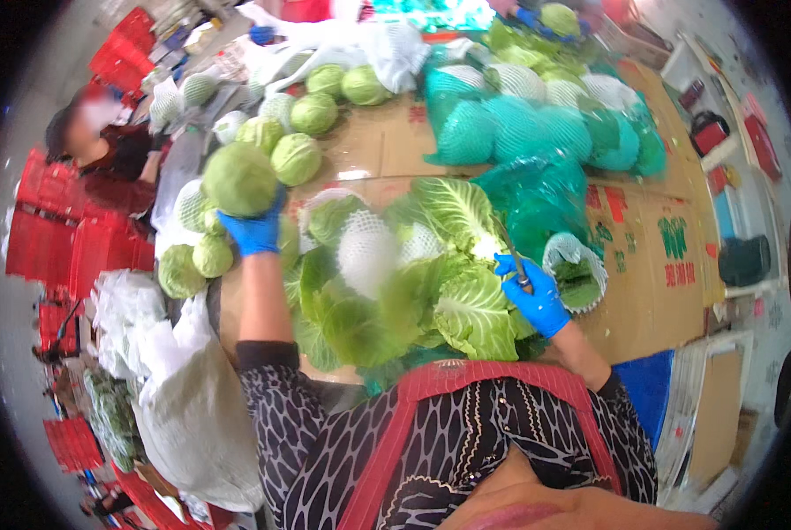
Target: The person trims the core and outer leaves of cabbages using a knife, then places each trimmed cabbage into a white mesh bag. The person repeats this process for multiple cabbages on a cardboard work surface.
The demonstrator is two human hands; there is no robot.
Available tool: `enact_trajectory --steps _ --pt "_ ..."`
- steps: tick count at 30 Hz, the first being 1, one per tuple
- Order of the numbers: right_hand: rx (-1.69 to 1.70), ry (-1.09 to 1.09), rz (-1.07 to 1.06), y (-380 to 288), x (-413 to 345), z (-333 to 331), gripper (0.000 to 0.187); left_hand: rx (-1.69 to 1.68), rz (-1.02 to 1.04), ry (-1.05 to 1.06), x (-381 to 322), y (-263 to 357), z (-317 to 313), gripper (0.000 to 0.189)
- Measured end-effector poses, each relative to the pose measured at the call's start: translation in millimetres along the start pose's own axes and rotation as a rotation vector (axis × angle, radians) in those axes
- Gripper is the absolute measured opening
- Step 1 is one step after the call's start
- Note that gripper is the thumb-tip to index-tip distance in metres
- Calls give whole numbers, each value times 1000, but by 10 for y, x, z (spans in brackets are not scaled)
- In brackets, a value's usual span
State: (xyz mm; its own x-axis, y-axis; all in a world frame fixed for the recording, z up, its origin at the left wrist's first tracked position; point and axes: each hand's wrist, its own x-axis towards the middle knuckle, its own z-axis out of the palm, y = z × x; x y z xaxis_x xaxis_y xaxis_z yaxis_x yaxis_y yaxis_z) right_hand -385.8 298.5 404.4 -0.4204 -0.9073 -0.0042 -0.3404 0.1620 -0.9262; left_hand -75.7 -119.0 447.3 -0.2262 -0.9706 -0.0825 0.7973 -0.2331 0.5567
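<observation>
My left hand point(253, 225), in a blue glove, holds a round green cabbage point(240, 179) up at the left, beside several trimmed cabbages point(295, 159). My right hand point(534, 295), also gloved in blue, is closed around a knife point(518, 262) whose blade points up and away, over loose cabbage leaves point(471, 311). Between my hands lie a heap of outer leaves and a white foam net sleeve point(367, 255). Just right of my right hand, another foam net point(574, 271) surrounds something green. Green plastic bagging point(534, 199) lies beyond the knife.
Net-wrapped cabbages in green plastic point(515, 132) lie at the back right on the cardboard-covered table point(647, 265). A person point(114, 159) stands at the left near red crates point(111, 255). A large white sack point(197, 424) stands at lower left. Another person's gloved hands hold a cabbage point(560, 20) at the far end.
</observation>
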Motion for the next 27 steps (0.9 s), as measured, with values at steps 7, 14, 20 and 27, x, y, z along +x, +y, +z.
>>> enact_trajectory --steps 7,14,20,27 --pt "-222 338 -61 233 321 -1673 50 1016 -87 -267 491 -521 -481 72" --pt "-364 -29 180 1475 689 -2018 70 1384 -318 -382 -191 -1141 -1407 88" --pt "360 -3 354 1742 19 -880 65 1238 -562 -90 -1249 -1030 -1543 75" --pt "962 1 747 1807 155 15 53 1115 -214 -290 -2013 -2009 -787 97"
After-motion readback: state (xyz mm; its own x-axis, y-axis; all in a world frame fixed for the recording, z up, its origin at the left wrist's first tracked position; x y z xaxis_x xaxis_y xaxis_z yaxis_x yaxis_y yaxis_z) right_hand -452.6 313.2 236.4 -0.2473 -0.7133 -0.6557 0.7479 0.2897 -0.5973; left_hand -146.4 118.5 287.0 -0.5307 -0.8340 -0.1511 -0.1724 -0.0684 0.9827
